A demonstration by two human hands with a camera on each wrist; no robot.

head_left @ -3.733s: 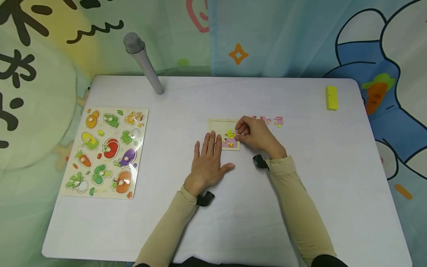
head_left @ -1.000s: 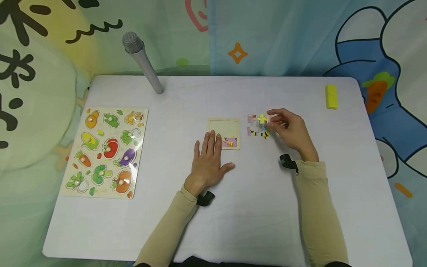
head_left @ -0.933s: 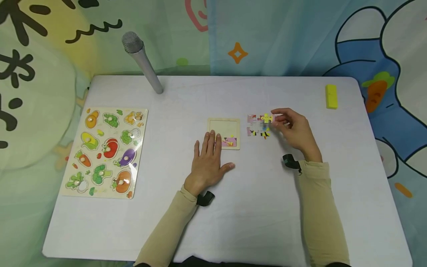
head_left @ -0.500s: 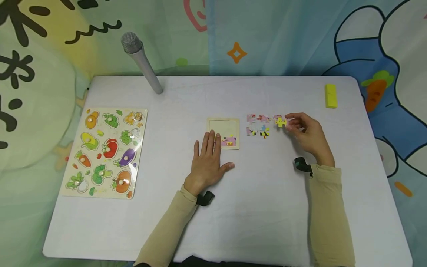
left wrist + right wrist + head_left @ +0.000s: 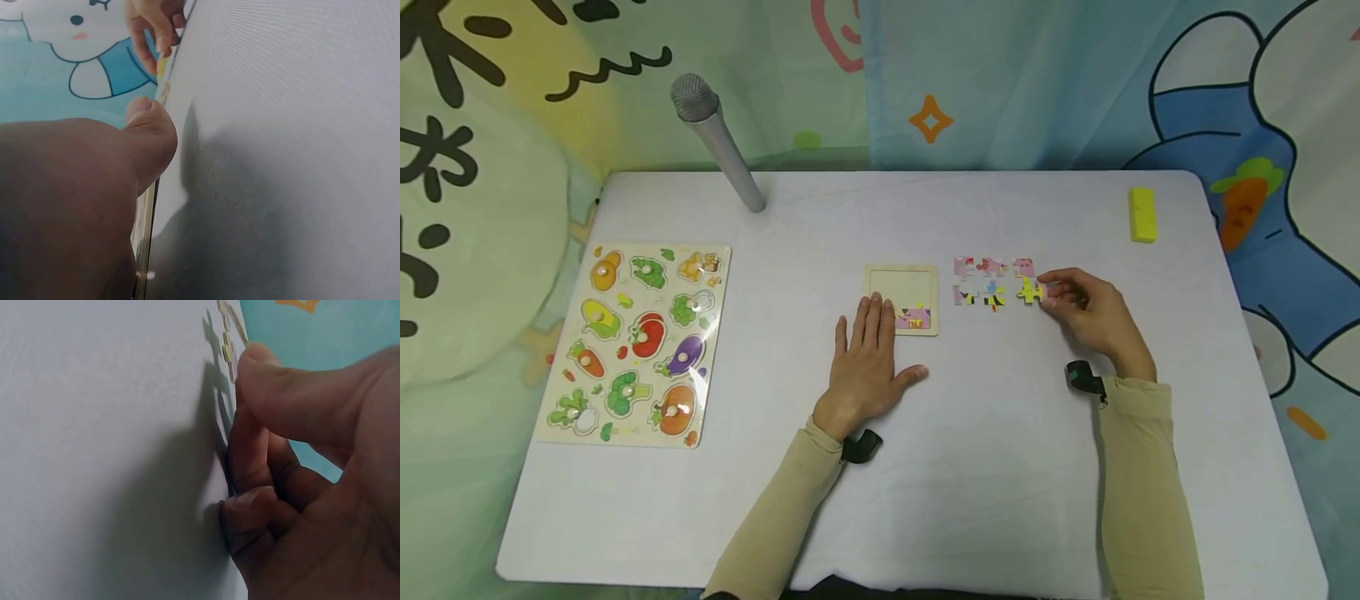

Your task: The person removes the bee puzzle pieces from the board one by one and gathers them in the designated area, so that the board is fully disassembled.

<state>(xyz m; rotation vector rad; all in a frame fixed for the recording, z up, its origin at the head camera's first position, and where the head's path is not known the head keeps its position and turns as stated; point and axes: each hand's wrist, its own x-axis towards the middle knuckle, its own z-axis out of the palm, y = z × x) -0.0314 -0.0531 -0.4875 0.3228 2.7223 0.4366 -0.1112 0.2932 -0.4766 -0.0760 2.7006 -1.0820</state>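
My left hand (image 5: 867,358) lies flat with straight fingers, its fingertips over the lower left of a small wooden puzzle frame (image 5: 901,270). Pink puzzle pieces (image 5: 917,317) sit along the frame's bottom, partly hidden by those fingers. At the right, my right hand (image 5: 1093,317) pinches a yellow and pink jigsaw piece (image 5: 1028,290) between thumb and fingers. It is close over the table, at the right end of two short rows of loose jigsaw pieces (image 5: 991,267). In the right wrist view the piece (image 5: 229,355) shows edge-on, low by the thumb tip.
A vegetable peg puzzle board (image 5: 658,346) lies at the left of the white table (image 5: 985,500). At the back left stands a grey microphone (image 5: 718,142). A yellow block (image 5: 1142,215) is at the back right. Printed curtains hang behind the table.
My right hand has carried the yellow and pink jigsaw piece from the puzzle frame to the right, past the loose pieces, then down below the upper row's right piece. The left hand stays put.
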